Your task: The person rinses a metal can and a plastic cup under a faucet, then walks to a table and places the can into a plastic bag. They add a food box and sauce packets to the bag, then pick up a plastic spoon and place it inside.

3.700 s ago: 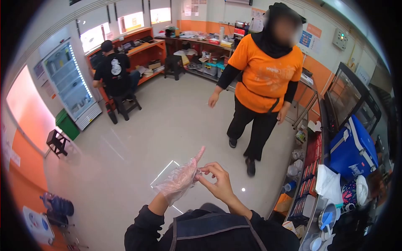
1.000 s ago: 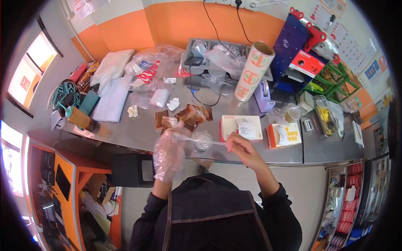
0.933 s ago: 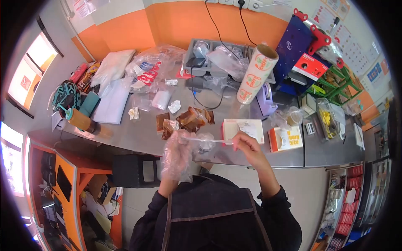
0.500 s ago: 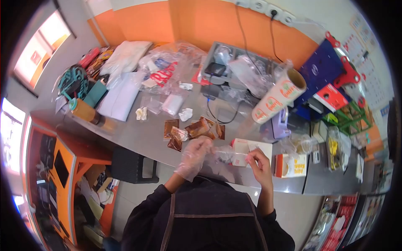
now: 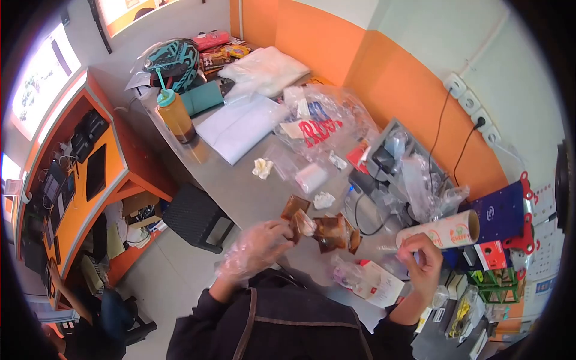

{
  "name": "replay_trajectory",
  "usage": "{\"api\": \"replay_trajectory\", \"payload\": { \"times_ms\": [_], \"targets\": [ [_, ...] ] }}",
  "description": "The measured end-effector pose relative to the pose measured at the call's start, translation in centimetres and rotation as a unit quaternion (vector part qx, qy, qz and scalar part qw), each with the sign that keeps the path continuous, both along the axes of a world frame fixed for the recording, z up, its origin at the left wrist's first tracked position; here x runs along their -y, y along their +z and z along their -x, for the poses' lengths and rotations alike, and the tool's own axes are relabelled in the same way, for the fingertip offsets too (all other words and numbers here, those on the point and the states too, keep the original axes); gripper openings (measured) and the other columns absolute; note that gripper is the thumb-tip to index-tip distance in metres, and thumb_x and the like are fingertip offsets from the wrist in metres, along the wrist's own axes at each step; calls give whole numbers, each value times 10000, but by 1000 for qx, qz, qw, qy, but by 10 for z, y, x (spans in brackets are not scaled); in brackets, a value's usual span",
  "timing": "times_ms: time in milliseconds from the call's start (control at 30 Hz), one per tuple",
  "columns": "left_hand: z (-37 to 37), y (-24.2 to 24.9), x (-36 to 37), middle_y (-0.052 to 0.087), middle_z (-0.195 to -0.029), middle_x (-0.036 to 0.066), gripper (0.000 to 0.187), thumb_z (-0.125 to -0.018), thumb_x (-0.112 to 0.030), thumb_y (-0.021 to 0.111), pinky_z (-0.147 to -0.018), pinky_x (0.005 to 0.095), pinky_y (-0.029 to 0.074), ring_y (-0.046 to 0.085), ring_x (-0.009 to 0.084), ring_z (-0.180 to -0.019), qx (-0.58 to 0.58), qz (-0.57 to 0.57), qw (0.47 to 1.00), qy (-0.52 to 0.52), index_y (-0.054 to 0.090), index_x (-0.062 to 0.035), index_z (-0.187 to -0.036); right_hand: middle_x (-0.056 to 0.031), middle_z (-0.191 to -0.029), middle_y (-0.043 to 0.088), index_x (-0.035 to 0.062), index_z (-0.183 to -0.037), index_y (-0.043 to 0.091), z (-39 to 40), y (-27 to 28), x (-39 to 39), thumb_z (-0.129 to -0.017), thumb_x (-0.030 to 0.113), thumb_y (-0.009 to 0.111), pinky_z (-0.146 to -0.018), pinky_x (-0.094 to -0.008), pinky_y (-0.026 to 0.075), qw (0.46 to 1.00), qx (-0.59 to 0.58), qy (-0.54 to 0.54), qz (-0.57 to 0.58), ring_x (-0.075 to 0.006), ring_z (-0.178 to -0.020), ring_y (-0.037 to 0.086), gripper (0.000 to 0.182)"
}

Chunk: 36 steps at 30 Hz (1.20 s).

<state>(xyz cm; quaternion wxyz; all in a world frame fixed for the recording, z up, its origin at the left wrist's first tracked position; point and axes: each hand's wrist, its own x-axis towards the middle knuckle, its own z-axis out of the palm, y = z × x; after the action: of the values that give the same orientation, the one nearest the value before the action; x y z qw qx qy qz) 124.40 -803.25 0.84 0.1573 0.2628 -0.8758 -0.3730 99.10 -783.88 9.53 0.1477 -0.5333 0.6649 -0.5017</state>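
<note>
Clear glove (image 5: 235, 259), worn on left hand (image 5: 262, 243), likely for cleanliness; beside brown packets (image 5: 330, 234), table's (image 5: 239, 187) front edge. Right hand (image 5: 422, 261) raised, fingers curled. Both grips: cannot tell.

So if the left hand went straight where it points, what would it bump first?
The left hand would probably meet the brown packets first. They lie right ahead of it, though I can't tell if it already touches them.

Free lane over the table (image 5: 231, 195) left of the brown packets (image 5: 332, 235); rightward obstacles: patterned roll (image 5: 451, 230), white box (image 5: 384, 287).
</note>
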Motion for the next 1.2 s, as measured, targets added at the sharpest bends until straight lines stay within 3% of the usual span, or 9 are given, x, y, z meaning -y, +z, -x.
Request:
{"api": "replay_trajectory", "payload": {
  "times_ms": [133, 233, 333, 533, 667, 833, 1067, 1167, 1200],
  "targets": [
    [-57, -16, 53, 593, -916, 114, 184, -815, -229, 569, -747, 381, 450, 567, 304, -867, 47, -36, 992, 115, 597, -65, -893, -153, -898, 618, -34, -766, 598, -31, 36, 65, -775, 33, 608, -675, -315, 453, 902, 225, 339, 142, -248, -799, 603, 68],
    [-85, -28, 102, 618, -869, 110, 138, -798, -184, 590, -723, 358, 457, 592, 289, -842, 47, -25, 986, 157, 613, -69, -871, -189, -963, 619, -37, -897, 624, -31, 67, 80, -847, 89, 552, -741, -390, 461, 873, 88, 479, 35, -319, -926, 597, 154],
    [-81, -33, 153, 633, -842, 100, 122, -786, -166, 609, -704, 344, 459, 607, 268, -829, 52, -10, 989, 135, 622, -73, -863, -193, -1011, 611, -60, -959, 607, -71, 75, 37, -858, 79, 526, -810, -417, 458, 938, 125, 316, 72, -334, -982, 580, 190],
    [-41, -18, 216, 614, -872, 111, 119, -805, -158, 578, -724, 346, 445, 581, 283, -833, 42, -26, 999, -17, 621, -71, -873, -183, -1057, 588, -30, -1035, 554, -159, -1, -25, -860, 140, 516, -829, -438, 443, 944, 288, -32, -157, -338, -995, 563, 247],
    [-5, -31, 234, 609, -871, 112, 111, -802, -146, 571, -728, 351, 434, 574, 290, -837, 2, -17, 995, -100, 608, -65, -867, -171, -1069, 579, 2, -1075, 523, -214, -98, -29, -856, 183, 516, -808, -437, 447, 829, 367, -378, -190, -327, -984, 560, 284],
    [22, -30, 230, 600, -869, 114, 104, -802, -134, 562, -721, 362, 426, 568, 306, -830, 15, -31, 976, -216, 595, -66, -874, -155, -1083, 568, 43, -1126, 483, -265, -234, -22, -852, 235, 517, -781, -436, 451, 602, 369, -696, -134, -314, -971, 557, 336],
    [60, -29, 201, 600, -869, 120, 121, -815, -166, 558, -718, 366, 430, 574, 306, -815, 22, -50, 962, -267, 603, -78, -885, -134, -1103, 553, 100, -1196, 428, -328, -353, -3, -845, 309, 517, -744, -435, 457, 399, 414, -797, -188, -296, -953, 552, 418],
    [74, -49, 184, 601, -861, 117, 121, -822, -184, 558, -704, 372, 433, 574, 301, -794, 1, -32, 953, -300, 601, -81, -870, -125, -1111, 546, 124, -1226, 405, -333, -374, -16, -842, 341, 517, -728, -435, 460, 360, 403, -798, -267, -288, -945, 550, 455],
    [79, -50, 176, 600, -851, 117, 123, -825, -190, 557, -698, 376, 433, 572, 300, -787, -19, -8, 952, -306, 599, -82, -865, -125, -1111, 546, 124, -1226, 405, -326, -366, -32, -842, 341, 517, -728, -435, 460, 393, 396, -779, -286, -288, -945, 550, 455]
  ]
}}
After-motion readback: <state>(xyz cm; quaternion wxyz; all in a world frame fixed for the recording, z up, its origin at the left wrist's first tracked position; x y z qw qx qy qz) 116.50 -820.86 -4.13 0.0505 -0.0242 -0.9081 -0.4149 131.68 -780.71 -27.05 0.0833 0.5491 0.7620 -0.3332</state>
